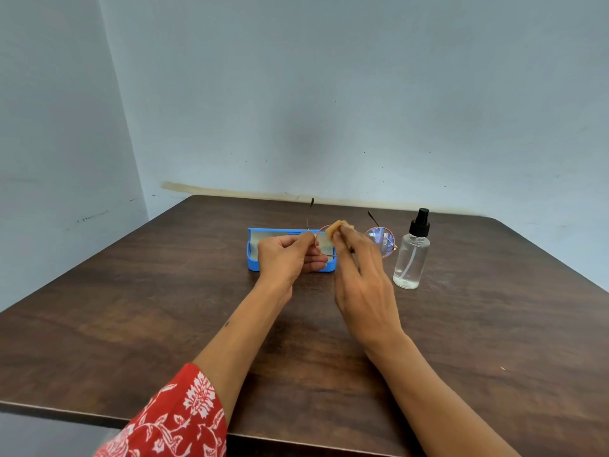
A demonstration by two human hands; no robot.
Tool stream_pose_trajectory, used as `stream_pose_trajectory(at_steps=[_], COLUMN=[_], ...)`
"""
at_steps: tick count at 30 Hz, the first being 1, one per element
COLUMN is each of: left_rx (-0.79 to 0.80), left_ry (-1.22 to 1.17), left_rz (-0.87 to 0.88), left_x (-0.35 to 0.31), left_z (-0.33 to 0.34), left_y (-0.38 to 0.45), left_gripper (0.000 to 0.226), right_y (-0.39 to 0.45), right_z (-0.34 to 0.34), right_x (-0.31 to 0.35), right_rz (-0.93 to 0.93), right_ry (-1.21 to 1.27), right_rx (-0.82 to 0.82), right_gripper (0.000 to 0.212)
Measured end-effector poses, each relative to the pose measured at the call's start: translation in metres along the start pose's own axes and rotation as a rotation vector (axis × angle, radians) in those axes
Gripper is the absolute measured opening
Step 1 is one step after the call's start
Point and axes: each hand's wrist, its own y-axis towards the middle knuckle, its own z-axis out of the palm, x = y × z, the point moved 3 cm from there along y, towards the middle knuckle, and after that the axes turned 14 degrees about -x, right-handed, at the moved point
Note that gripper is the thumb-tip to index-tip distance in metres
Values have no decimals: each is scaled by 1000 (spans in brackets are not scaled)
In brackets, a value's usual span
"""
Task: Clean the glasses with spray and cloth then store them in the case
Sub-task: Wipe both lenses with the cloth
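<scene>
Round thin-rimmed glasses (382, 239) with both temples unfolded are held above the table. My left hand (287, 255) pinches the frame at its left hinge. My right hand (361, 275) pinches a small tan cloth (336, 228) against the left lens, and hides most of that lens. The right lens shows a bluish sheen. A blue glasses case (251, 250) lies open on the table behind my hands, partly covered by them. A clear spray bottle (412, 255) with a black nozzle stands upright to the right of the glasses.
The dark wooden table (164, 308) stands against pale blue walls at the back and left. Its near edge runs across the bottom of the view. A red patterned sleeve (171, 423) covers my left upper forearm.
</scene>
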Motion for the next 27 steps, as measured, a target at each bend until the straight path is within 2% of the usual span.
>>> stream_pose_trajectory(at_steps=[3,6,10,15,21,27], left_rx=[3,-17,-8,9,3,7], left_ry=[-9,1,34,10,35,-7], left_rz=[22,14,-3,23,-1,22], left_x=[1,2,0,1,1,1], left_z=[-2,-3,-1,-2,-1,-2], left_y=[2,4,1,2,0,2], left_gripper=[13,14,12,14,15,16], right_y=[-1,-1,-2,-2,-1,-3], right_z=[0,0,1,-1,-3,0], right_x=[9,7,-4,8,-5,9], right_rz=[-59,-31,25,-43,84,-26], right_ry=[100,92,-4,87,7,114], right_rx=[14,4,-4,26,-19,47], right_gripper=[34,31,44,36,41,38])
